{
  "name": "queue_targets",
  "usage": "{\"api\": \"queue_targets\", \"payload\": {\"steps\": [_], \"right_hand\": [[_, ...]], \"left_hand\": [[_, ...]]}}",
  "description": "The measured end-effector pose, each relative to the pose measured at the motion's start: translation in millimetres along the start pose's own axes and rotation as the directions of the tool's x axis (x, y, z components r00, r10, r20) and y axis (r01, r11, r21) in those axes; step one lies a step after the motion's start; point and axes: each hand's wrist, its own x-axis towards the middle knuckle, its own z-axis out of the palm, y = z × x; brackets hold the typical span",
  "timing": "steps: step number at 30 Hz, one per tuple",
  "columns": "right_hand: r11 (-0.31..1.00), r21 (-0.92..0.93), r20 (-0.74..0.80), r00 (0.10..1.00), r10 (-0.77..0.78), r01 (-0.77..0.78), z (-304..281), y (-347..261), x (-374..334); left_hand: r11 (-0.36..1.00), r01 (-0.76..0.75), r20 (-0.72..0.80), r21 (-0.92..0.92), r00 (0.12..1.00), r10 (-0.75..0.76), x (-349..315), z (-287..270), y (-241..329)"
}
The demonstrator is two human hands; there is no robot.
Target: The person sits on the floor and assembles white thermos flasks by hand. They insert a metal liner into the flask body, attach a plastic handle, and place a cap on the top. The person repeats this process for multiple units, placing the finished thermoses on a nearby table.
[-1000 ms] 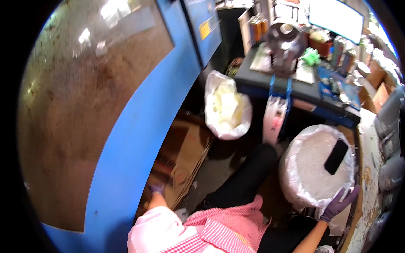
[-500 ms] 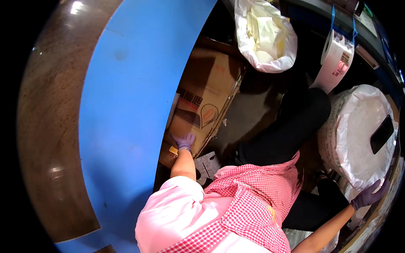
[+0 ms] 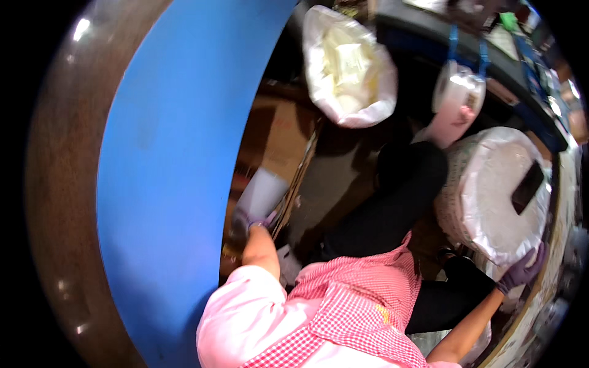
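Note:
Down at the left, in a purple glove, my left hand (image 3: 261, 219) is closed round the lower end of a pale, whitish cylinder-like object (image 3: 264, 189). Motion blurs it, so its exact kind is unclear. The object lies slantwise over an open brown cardboard box (image 3: 288, 138) beside the blue surface. At the lower right, my gloved right hand (image 3: 520, 273) has its fingers stretched out and holds nothing. It is against the near lower rim of a round tub (image 3: 451, 202) lined with a white plastic bag. A dark phone (image 3: 527, 189) lies on top of that tub.
A long blue board (image 3: 178, 159) runs along the left. Another white bag-lined bin (image 3: 313, 73) with pale contents stands at the top. A printed label roll (image 3: 457, 101) hangs from blue straps above my knee (image 3: 417, 168). A worn table edge (image 3: 540, 264) borders the right.
My left hand has taken hold of the pale object and brought it over the box. The right hand stays by the tub. The whole view has shifted and blurred slightly.

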Motion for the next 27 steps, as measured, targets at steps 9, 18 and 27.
{"api": "queue_targets", "payload": {"steps": [9, 18, 27], "right_hand": [[0.920, 0.281, 0.094, 0.962, 0.257, -0.273, -38.2, -139.3, -16.2], [0.009, 0.165, 0.957, 0.158, -0.242, -0.986, 5.0, -268.7, -94.0], [0.745, 0.642, 0.580, 0.751, -0.317, -0.182, -81.1, -188.1, -70.4]], "left_hand": [[0.623, -0.018, -0.267, -0.782, 0.913, -0.309, 31.4, 13.2, 20.8], [-0.711, 0.319, -0.655, -0.627, 0.277, 0.703, -59.5, -116.3, 137.4], [-0.555, 0.127, -0.559, -0.822, -0.003, 0.829, -186.4, -342.5, 250.7]]}}
